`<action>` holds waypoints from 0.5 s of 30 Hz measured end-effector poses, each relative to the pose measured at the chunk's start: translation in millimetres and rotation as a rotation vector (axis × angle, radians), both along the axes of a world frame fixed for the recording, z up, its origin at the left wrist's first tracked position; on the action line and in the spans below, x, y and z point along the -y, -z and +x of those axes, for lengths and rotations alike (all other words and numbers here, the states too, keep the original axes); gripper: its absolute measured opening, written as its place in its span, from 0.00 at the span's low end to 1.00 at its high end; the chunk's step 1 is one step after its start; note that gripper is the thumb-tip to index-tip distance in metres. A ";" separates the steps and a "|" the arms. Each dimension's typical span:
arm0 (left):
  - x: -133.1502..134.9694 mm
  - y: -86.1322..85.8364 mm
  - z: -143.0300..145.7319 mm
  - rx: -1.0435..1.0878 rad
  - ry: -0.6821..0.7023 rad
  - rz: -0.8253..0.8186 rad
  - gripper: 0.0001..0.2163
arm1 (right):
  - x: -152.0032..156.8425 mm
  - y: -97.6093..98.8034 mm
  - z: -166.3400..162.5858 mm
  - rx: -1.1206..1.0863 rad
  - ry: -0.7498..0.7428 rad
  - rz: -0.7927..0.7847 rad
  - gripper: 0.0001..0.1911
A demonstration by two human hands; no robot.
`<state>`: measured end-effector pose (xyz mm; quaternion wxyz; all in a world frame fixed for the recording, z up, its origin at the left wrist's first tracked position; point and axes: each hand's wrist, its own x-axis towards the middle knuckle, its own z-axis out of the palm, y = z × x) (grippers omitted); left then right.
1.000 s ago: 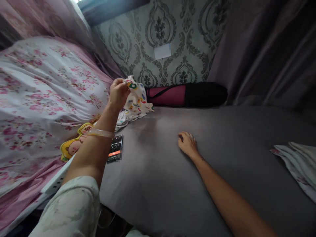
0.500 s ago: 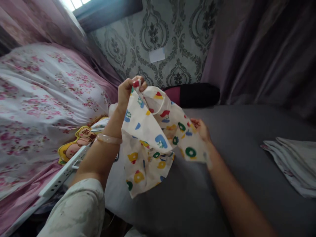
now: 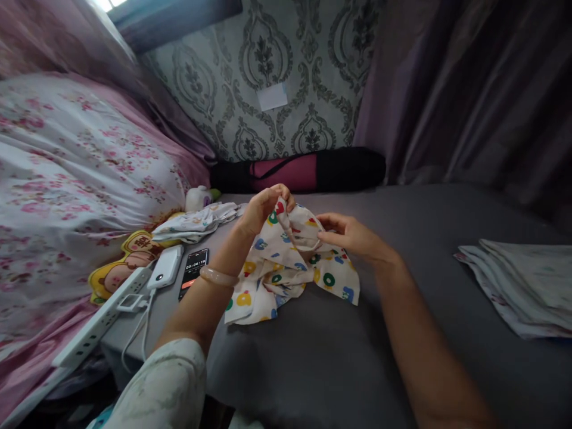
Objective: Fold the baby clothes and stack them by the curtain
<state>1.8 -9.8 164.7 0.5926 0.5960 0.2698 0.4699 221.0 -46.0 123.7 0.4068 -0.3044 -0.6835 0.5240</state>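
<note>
A white child's top point(image 3: 286, 256) with a colourful print of yellow, green, blue and red shapes hangs bunched between my hands, its lower part resting on the grey bed sheet point(image 3: 313, 363). My left hand point(image 3: 270, 205) pinches the gathered fabric at the upper left of the garment. On the other side, my right hand point(image 3: 351, 235) has thumb and fingers closed on the pale edge of the round neck opening. Folds hide the rest of the garment's shape.
Folded cloths point(image 3: 522, 286) lie at the right. To the left are a phone point(image 3: 195, 268), a white power bank point(image 3: 166, 266), a power strip point(image 3: 102, 316), a yellow cartoon cushion point(image 3: 118, 271) and folded clothes point(image 3: 196, 221). A black-and-pink long bag point(image 3: 286, 173) lies along the wall.
Both hands have come lower, and the garment has sunk onto the bed in folds. My right hand has moved from the garment's right side inward to the neck edge.
</note>
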 end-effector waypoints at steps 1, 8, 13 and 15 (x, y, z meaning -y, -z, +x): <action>-1.3 1.3 -1.3 -0.009 -0.008 0.005 0.13 | -0.9 1.9 1.2 0.017 -0.027 0.014 0.19; -1.6 12.1 -17.9 -0.179 -0.173 0.213 0.19 | -14.4 23.9 -7.1 -0.026 -0.015 -0.069 0.15; 16.9 18.6 -28.6 -0.470 -0.359 0.342 0.32 | -16.8 29.5 -18.4 -0.058 0.131 -0.112 0.15; 25.4 24.4 -33.8 -0.575 -0.435 0.432 0.36 | -16.8 29.4 -19.9 -0.080 0.173 -0.134 0.16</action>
